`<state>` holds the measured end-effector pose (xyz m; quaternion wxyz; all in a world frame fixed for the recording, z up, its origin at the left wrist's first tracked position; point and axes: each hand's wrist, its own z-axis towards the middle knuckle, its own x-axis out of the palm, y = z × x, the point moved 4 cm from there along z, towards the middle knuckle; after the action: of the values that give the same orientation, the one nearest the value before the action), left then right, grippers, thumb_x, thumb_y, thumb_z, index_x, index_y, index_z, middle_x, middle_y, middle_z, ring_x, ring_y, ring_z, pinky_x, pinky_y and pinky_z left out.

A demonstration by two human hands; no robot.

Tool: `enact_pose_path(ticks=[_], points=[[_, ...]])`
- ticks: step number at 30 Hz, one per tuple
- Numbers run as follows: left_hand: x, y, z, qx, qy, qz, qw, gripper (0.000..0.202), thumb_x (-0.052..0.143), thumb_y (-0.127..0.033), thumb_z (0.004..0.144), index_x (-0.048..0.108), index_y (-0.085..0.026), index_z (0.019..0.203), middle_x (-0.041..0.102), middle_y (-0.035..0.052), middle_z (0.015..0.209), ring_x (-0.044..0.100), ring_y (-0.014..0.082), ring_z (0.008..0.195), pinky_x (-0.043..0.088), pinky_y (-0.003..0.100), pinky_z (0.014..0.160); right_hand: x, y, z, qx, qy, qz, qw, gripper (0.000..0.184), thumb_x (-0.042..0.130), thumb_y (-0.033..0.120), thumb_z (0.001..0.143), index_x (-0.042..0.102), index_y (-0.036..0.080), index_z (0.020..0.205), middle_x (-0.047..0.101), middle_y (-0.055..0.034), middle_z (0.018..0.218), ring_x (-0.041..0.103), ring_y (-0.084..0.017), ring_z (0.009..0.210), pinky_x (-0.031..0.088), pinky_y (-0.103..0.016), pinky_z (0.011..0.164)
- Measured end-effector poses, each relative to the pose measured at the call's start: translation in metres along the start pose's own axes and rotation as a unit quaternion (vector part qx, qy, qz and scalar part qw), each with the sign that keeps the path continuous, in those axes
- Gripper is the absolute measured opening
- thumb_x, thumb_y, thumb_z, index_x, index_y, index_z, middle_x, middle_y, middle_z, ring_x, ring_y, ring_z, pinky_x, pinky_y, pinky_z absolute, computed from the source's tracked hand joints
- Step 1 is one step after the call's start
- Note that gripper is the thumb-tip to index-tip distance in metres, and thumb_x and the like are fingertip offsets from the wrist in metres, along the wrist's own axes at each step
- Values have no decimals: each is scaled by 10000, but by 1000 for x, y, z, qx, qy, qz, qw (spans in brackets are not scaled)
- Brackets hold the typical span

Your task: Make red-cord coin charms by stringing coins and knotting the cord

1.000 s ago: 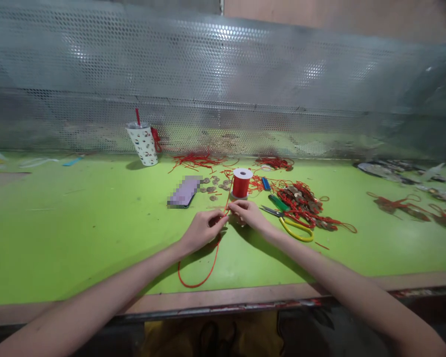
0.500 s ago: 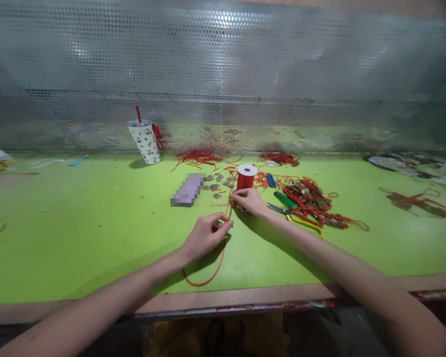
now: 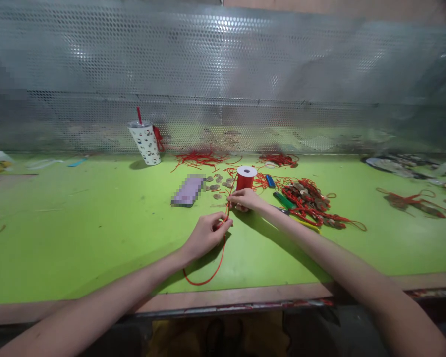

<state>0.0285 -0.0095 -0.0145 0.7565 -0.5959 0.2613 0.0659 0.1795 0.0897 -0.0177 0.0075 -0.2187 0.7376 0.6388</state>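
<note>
My left hand (image 3: 207, 234) pinches a thin red cord (image 3: 220, 265) between thumb and fingers, low over the green tabletop. From there the cord hangs in a loose loop toward the table's front edge. Just above and to the right, my right hand (image 3: 244, 199) pinches the upper stretch of the same cord, fingers closed. Right behind that hand stands a spool of red cord (image 3: 245, 182) with a white top flange, its lower part hidden by the hand. Several round metal coins (image 3: 214, 187) lie to the left of the spool.
Right of my right forearm are a green-handled tool (image 3: 284, 201), yellow-handled scissors (image 3: 308, 226) partly hidden, a blue lighter (image 3: 270, 181) and a pile of corded coins (image 3: 308, 196). A blurred phone-like slab (image 3: 189, 190), a patterned cup (image 3: 145, 144) and red cord scraps (image 3: 200, 158) lie left and behind.
My right hand has shifted slightly left along the cord, and its forearm now covers more of the scissors. The left hand stays almost where it was.
</note>
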Motion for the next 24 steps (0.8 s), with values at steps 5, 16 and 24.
enact_pose_path(ticks=[5, 16, 24], points=[[0, -2, 0, -4, 5, -12, 1000, 304, 561, -427, 931, 632, -155, 815, 464, -63, 543, 401, 96, 487, 271, 222, 496, 0, 6, 7, -7, -43, -11, 999, 220, 739, 222, 849, 660, 125, 667, 572, 14, 463, 413, -59, 385, 307, -185, 381], [-33, -24, -76, 96, 30, 126, 987, 251, 548, -267, 973, 626, -159, 760, 608, -20, 614, 521, 87, 539, 380, 198, 542, -22, -2, 11, -19, -137, -45, 989, 237, 685, 156, 895, 672, 126, 660, 611, -4, 504, 503, -79, 424, 380, -183, 431], [-33, -31, -136, 332, -41, 319, 887, 163, 506, -76, 954, 631, -158, 888, 689, 64, 810, 618, 145, 644, 478, 247, 583, -39, -15, 17, -12, -188, -23, 982, 168, 658, 150, 915, 704, 109, 759, 601, 5, 489, 500, -86, 412, 389, -184, 413]])
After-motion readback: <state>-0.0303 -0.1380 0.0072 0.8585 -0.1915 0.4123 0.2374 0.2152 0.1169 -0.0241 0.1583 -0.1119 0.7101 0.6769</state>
